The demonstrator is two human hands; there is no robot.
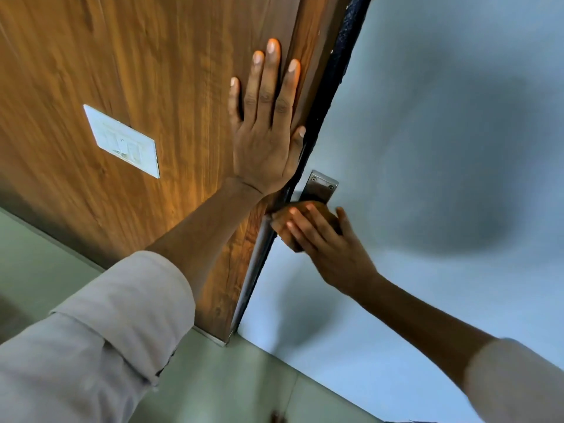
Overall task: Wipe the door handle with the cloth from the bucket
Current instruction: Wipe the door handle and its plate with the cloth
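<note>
A pale grey-blue door [427, 148] fills the right side. Its metal handle plate [320, 186] with two screws shows near the door's edge; the lever itself is hidden. My right hand [323, 242] presses an orange-brown cloth [305, 209] over the handle just below the plate, fingers wrapped around the cloth. My left hand [265, 129] lies flat with fingers spread on the wooden panel [137, 71] beside the door's dark edge. The bucket is out of sight.
A white switch plate [125, 141] is set into the wooden panel at the left. Pale green floor tiles [229, 377] run along the bottom. A dark rubber seal [335, 71] lines the gap between panel and door.
</note>
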